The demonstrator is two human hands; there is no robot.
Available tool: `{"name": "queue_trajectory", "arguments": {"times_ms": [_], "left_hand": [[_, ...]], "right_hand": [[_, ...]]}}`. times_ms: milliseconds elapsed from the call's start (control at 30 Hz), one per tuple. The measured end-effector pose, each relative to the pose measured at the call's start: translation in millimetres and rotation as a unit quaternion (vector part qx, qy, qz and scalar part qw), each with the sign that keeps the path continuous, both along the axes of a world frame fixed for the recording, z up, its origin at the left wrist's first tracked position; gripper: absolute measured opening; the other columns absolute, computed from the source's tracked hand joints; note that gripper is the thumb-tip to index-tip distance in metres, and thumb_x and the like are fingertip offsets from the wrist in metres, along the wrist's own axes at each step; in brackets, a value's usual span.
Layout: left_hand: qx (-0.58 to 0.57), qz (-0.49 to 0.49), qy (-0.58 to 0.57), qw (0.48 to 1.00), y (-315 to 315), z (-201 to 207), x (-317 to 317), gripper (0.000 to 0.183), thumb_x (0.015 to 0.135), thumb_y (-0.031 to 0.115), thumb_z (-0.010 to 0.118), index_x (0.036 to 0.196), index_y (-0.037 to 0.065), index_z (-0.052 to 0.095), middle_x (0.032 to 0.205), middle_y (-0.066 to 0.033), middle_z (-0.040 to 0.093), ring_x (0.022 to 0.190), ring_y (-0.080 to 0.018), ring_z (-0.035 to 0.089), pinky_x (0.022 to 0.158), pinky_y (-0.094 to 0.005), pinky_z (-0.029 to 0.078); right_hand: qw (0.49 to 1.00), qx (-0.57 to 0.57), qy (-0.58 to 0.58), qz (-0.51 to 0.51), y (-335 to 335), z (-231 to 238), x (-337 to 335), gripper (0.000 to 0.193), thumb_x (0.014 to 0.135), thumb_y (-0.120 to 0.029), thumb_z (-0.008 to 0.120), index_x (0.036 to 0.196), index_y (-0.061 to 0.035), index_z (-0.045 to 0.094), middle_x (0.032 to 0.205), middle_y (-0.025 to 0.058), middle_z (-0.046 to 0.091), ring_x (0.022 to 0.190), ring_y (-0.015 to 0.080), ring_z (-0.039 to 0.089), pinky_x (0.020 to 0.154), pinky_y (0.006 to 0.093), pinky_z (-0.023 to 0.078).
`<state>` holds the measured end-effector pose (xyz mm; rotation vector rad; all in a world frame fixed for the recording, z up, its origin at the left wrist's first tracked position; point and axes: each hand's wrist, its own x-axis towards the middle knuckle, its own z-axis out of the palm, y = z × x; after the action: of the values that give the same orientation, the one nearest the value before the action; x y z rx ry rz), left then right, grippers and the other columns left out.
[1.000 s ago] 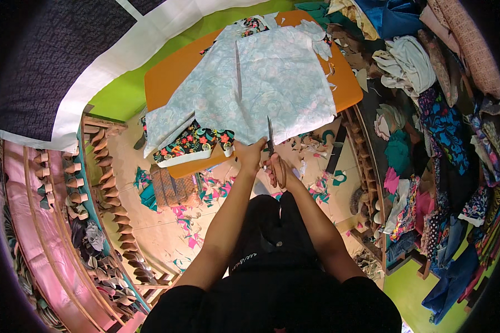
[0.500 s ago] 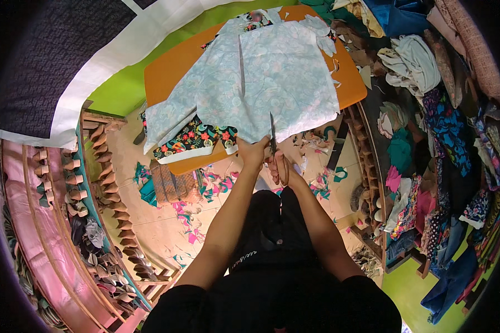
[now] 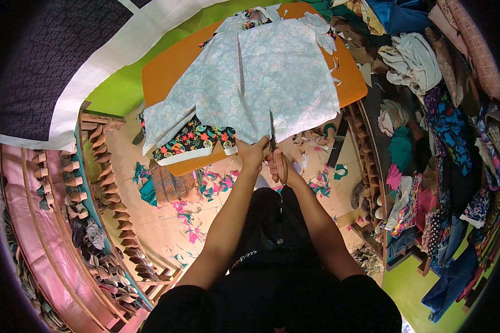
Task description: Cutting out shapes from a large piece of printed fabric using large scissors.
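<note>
A large piece of fabric, its pale wrong side up, lies over an orange table and hangs past the near edge. Its dark floral face shows where the lower left part is turned. My left hand pinches the near edge of the cloth, just left of the cut. In my right hand are scissors, fingers wrapped through the handles. Their dark blade points away from me and lies over the pale fabric, at its near edge. The lower blade is hidden.
Pink and teal scraps litter the tiled floor beneath. A brown bundle sits there on the left. Racks of wooden shoe forms stand at the left, and piled cloth fills the right side. Small offcuts lie on the table's far right.
Very little differs. The scissors and my right hand have shifted slightly, while my left hand keeps its pinch on the fabric edge.
</note>
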<state>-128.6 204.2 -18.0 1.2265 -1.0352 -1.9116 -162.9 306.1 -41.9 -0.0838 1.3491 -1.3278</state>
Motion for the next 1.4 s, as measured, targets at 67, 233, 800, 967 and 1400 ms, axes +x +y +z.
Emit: {"name": "queue_trajectory", "arguments": {"times_ms": [67, 233, 800, 967, 1400], "left_hand": [[0.012, -0.002, 0.003, 1.000, -1, 2, 0, 0.055, 0.061, -0.007, 0.065, 0.102, 0.003, 0.029, 0.082, -0.0130, 0.050, 0.060, -0.0182, 0.055, 0.045, -0.0263, 0.045], [0.068, 0.002, 0.015, 0.998, -7, 4, 0, 0.041, 0.062, 0.000, 0.068, 0.094, -0.002, 0.043, 0.077, -0.0101, 0.054, 0.057, -0.0149, 0.055, 0.046, -0.0252, 0.046], [-0.030, -0.015, -0.046, 0.998, -13, -5, -11, 0.032, 0.066, -0.002, 0.065, 0.092, -0.002, 0.046, 0.083, -0.0090, 0.054, 0.070, -0.0159, 0.056, 0.059, -0.0259, 0.048], [0.043, -0.009, -0.044, 0.998, -11, 0, -13, 0.045, 0.067, -0.001, 0.063, 0.104, -0.004, 0.039, 0.090, -0.0102, 0.053, 0.070, -0.0162, 0.055, 0.057, -0.0246, 0.046], [0.334, -0.288, -0.025, 0.897, -71, 1, -20, 0.022, 0.070, 0.014, 0.065, 0.085, 0.007, 0.051, 0.071, -0.0031, 0.053, 0.061, -0.0129, 0.050, 0.051, -0.0255, 0.041]], "right_hand": [[1.000, 0.002, -0.001, 0.000, 0, 1, 2, 0.063, 0.067, -0.072, 0.037, 0.078, -0.0099, 0.041, 0.051, -0.0069, 0.026, 0.036, 0.0032, 0.023, 0.031, 0.0180, 0.021], [0.999, -0.014, 0.031, -0.015, 0, -6, 11, 0.058, 0.071, -0.067, 0.040, 0.079, -0.0104, 0.041, 0.051, -0.0070, 0.028, 0.036, 0.0032, 0.025, 0.031, 0.0175, 0.021], [0.993, -0.051, -0.045, -0.101, -13, 2, 22, 0.063, 0.059, -0.073, 0.046, 0.083, -0.0150, 0.038, 0.057, -0.0058, 0.032, 0.039, 0.0024, 0.030, 0.033, 0.0167, 0.026], [0.992, -0.070, -0.038, -0.098, -13, 3, 20, 0.064, 0.065, -0.072, 0.041, 0.073, -0.0088, 0.038, 0.051, -0.0035, 0.035, 0.039, 0.0041, 0.037, 0.033, 0.0188, 0.028], [0.992, -0.018, 0.005, -0.124, -26, -2, 35, 0.064, 0.069, -0.070, 0.038, 0.079, -0.0065, 0.043, 0.052, -0.0043, 0.036, 0.041, 0.0047, 0.037, 0.034, 0.0203, 0.030]]}}
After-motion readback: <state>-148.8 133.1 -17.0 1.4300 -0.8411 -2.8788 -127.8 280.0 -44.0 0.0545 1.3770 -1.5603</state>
